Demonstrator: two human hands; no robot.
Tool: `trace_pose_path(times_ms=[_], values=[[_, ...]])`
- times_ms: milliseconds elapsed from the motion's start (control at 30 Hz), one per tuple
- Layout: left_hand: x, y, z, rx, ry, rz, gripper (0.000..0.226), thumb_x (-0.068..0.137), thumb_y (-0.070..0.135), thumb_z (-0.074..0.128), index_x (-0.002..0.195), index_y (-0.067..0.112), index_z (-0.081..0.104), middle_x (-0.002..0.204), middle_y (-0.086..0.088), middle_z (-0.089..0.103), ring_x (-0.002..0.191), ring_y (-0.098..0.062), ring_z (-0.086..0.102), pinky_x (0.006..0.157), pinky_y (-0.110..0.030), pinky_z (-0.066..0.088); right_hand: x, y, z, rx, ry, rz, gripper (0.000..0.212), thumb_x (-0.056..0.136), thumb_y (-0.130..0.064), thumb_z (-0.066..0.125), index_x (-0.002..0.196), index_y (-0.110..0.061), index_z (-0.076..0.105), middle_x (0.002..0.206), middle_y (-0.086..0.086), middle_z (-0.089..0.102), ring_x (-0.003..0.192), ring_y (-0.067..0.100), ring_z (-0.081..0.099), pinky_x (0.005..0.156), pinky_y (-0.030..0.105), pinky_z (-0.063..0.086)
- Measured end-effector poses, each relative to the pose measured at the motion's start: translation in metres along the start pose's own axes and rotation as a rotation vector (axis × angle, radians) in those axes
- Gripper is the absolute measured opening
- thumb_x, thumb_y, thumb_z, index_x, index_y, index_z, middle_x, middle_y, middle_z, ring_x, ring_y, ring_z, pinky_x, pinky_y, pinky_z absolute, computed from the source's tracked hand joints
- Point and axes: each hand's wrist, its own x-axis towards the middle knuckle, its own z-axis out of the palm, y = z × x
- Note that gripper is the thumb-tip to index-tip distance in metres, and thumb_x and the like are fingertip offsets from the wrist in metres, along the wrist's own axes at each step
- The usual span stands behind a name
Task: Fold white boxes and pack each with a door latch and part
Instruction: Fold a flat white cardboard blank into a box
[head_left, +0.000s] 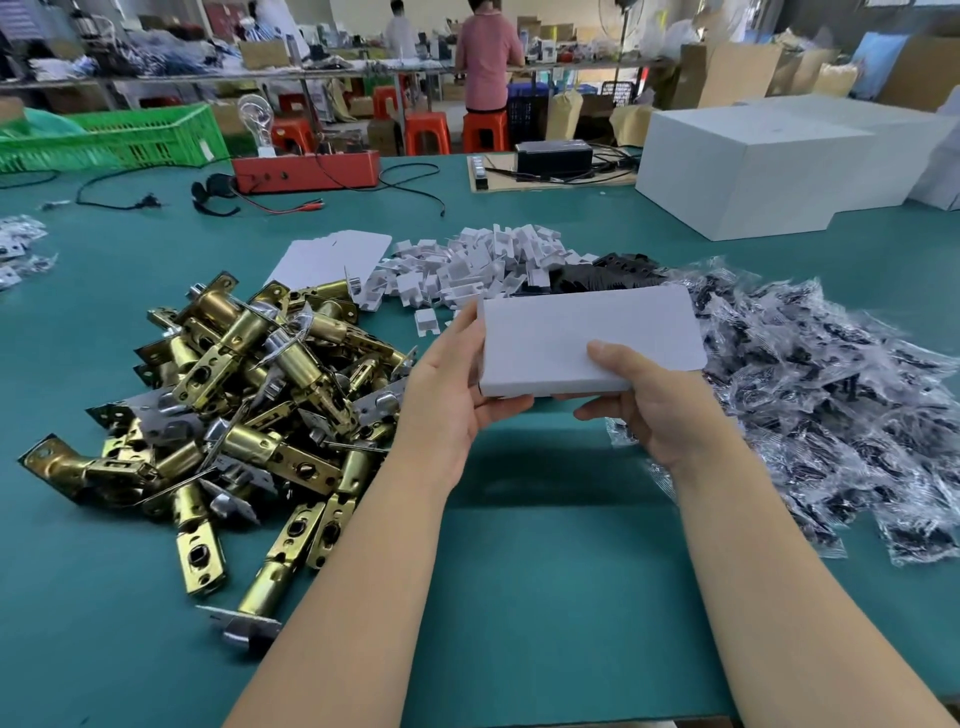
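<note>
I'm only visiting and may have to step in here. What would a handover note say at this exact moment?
Left hand: grip on the left end of the white box, held above the table.
Right hand: grip on the box's near right edge, thumb on top.
Latches: brass pile on the left.
Small white parts: heap behind the box.
Bagged parts: pile on the right.
Flat blanks: behind the latches.
Done: this box looks partly folded; whether anything is inside cannot be seen.
Left: finish folding, add a latch and a part, close it.
</note>
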Motion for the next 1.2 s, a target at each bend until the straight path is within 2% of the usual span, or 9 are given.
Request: trace_pose_path(times_ms=[100, 200, 300, 433, 767, 867, 1033, 1100, 1200], values=[[0.001, -0.002, 0.0, 0.052, 0.047, 0.004, 0.038, 0.093, 0.046, 0.056, 0.123, 0.024, 0.061, 0.109, -0.007, 0.072, 0.087, -0.022, 0.072, 0.057, -0.033, 0.057, 0.0, 0.003, 0.002, -0.036, 0.009, -0.042, 0.032, 0.07, -0.023, 0.072, 0.099, -0.012, 0.064, 0.083, 0.001, 0.074, 0.064, 0.03, 0.071, 0.047, 0.027, 0.053], [0.003, -0.006, -0.001, 0.116, 0.037, 0.04, 0.019, 0.099, 0.034, 0.052, 0.112, 0.028, 0.064, 0.096, 0.003, 0.072, 0.08, -0.014, 0.07, 0.055, -0.032, 0.057, -0.002, 0.003, 0.002, -0.085, 0.007, -0.058, 0.031, 0.073, -0.021, 0.073, 0.102, -0.013, 0.063, 0.083, -0.002, 0.074, 0.064, 0.028, 0.071, 0.048, 0.026, 0.053], [0.003, -0.01, 0.001, 0.228, 0.054, 0.058, 0.024, 0.104, 0.027, 0.042, 0.116, 0.025, 0.063, 0.102, -0.002, 0.066, 0.087, -0.019, 0.067, 0.058, -0.035, 0.059, -0.001, 0.005, 0.002, -0.119, 0.059, -0.033, 0.024, 0.082, -0.012, 0.071, 0.103, -0.007, 0.062, 0.076, -0.007, 0.074, 0.06, 0.022, 0.071, 0.048, 0.024, 0.054], [0.003, -0.003, 0.002, 0.017, 0.03, -0.005, 0.028, 0.105, 0.031, 0.039, 0.104, 0.025, 0.066, 0.101, -0.005, 0.073, 0.086, -0.022, 0.071, 0.059, -0.037, 0.059, 0.002, 0.001, 0.0, 0.033, 0.09, 0.049, 0.01, 0.086, -0.013, 0.064, 0.092, -0.005, 0.065, 0.076, 0.001, 0.072, 0.06, 0.025, 0.068, 0.047, 0.024, 0.052], [-0.001, 0.002, 0.002, 0.12, -0.047, -0.012, 0.044, 0.105, 0.048, 0.028, 0.134, 0.026, 0.053, 0.116, -0.006, 0.07, 0.094, -0.028, 0.07, 0.059, -0.033, 0.056, -0.003, 0.0, 0.006, -0.011, -0.001, -0.04, 0.021, 0.078, -0.016, 0.07, 0.098, -0.013, 0.063, 0.079, -0.001, 0.074, 0.061, 0.024, 0.07, 0.047, 0.025, 0.053], [-0.004, 0.001, 0.0, 0.13, -0.147, 0.007, 0.042, 0.102, 0.054, 0.023, 0.138, 0.042, 0.041, 0.127, -0.007, 0.063, 0.098, -0.033, 0.069, 0.06, -0.035, 0.056, -0.004, 0.001, 0.006, -0.021, 0.001, -0.054, 0.03, 0.069, -0.023, 0.071, 0.097, -0.014, 0.066, 0.082, -0.001, 0.074, 0.063, 0.025, 0.07, 0.048, 0.026, 0.053], [-0.004, -0.002, -0.002, 0.395, -0.18, 0.065, 0.059, 0.083, 0.075, 0.031, 0.136, 0.068, 0.007, 0.155, 0.008, 0.031, 0.128, -0.028, 0.049, 0.067, -0.037, 0.06, -0.004, 0.003, 0.002, -0.052, 0.03, -0.057, 0.027, 0.072, -0.017, 0.075, 0.098, -0.013, 0.066, 0.084, -0.002, 0.075, 0.063, 0.026, 0.071, 0.048, 0.025, 0.053], [-0.004, -0.004, -0.002, 0.421, -0.169, 0.07, 0.065, 0.08, 0.071, 0.038, 0.138, 0.067, 0.008, 0.151, 0.01, 0.036, 0.12, -0.024, 0.053, 0.063, -0.036, 0.059, -0.004, 0.002, 0.002, -0.061, 0.03, -0.054, 0.023, 0.076, -0.014, 0.073, 0.099, -0.012, 0.065, 0.083, -0.002, 0.075, 0.062, 0.025, 0.071, 0.048, 0.025, 0.053], [0.0, -0.008, 0.0, 0.245, -0.148, 0.039, 0.057, 0.089, 0.048, 0.047, 0.142, 0.053, 0.026, 0.118, -0.004, 0.058, 0.076, -0.019, 0.065, 0.047, -0.031, 0.049, -0.005, -0.001, 0.007, -0.071, 0.035, -0.026, 0.032, 0.073, -0.023, 0.072, 0.101, -0.009, 0.064, 0.079, 0.0, 0.074, 0.06, 0.026, 0.07, 0.047, 0.026, 0.052]])
